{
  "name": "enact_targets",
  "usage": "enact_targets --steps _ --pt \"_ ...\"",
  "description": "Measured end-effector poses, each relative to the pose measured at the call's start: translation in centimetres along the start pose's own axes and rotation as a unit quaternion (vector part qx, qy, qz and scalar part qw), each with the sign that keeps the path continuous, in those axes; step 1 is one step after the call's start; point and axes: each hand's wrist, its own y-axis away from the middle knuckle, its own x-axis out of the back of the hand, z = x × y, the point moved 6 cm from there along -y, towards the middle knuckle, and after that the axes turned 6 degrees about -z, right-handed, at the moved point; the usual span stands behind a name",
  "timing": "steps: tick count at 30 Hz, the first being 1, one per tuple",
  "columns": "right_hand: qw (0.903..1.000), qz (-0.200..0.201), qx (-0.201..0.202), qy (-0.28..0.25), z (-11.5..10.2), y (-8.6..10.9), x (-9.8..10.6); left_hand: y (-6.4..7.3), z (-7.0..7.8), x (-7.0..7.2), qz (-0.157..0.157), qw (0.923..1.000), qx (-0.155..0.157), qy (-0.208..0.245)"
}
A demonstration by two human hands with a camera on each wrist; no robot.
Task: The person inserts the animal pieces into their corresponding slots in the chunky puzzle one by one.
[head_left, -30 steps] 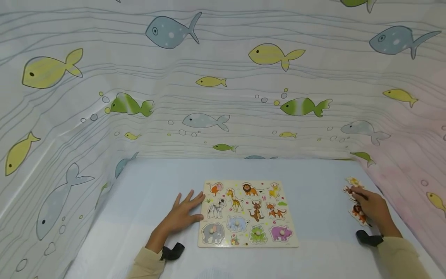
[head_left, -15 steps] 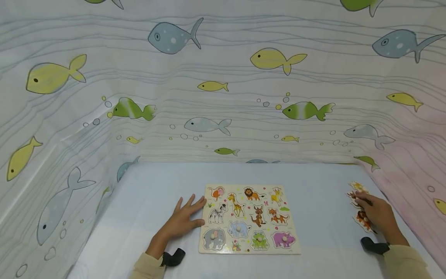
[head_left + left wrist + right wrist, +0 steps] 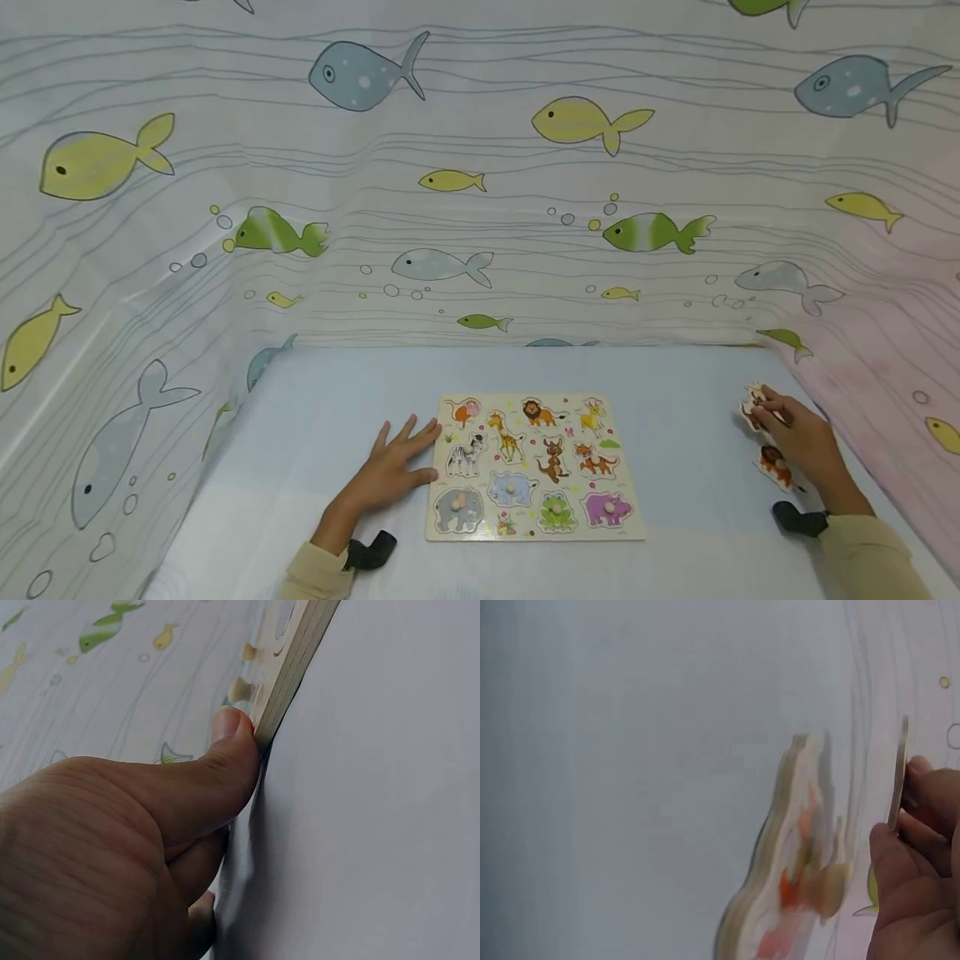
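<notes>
My right hand pinches a brown animal puzzle piece between thumb and fingers, at the right side of the table. Tilted up, that piece shows its thin wooden edge in the right wrist view. A lion puzzle piece lies just below the hand. Partly hidden behind the held piece is a yellowish piece. With fingers spread, my left hand rests at the left edge of the wooden animal puzzle board. Its thumb touches the board's side in the left wrist view.
Knobbed pieces sit in the board's lower part: a grey elephant, a blue animal, a green frog and a purple hippo. Animal pictures fill the upper part. A fish-patterned sheet surrounds the white table.
My right hand has taken the brown piece up from the row and tilted it. The left hand keeps its place at the board. The head view has shifted slightly.
</notes>
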Motion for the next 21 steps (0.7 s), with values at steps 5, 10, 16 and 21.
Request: enact_targets --steps 5,10,16,21 --pt "0.9992 0.006 0.037 -0.012 -2.7 0.2 0.0 0.0 -0.1 0.2 0.0 0.9999 -0.002 -0.011" --pt "0.9946 0.022 0.083 -0.06 -5.8 0.9 0.0 0.1 0.2 0.5 0.009 0.9998 -0.014 -0.007" --pt "0.9896 0.022 0.108 -0.092 -8.8 1.6 -0.8 0.1 0.4 0.4 0.005 0.9997 -0.022 -0.008" --pt "0.9831 0.022 0.155 -0.096 -10.8 2.3 -1.9 0.0 0.2 0.1 -0.003 0.9998 -0.021 -0.005"
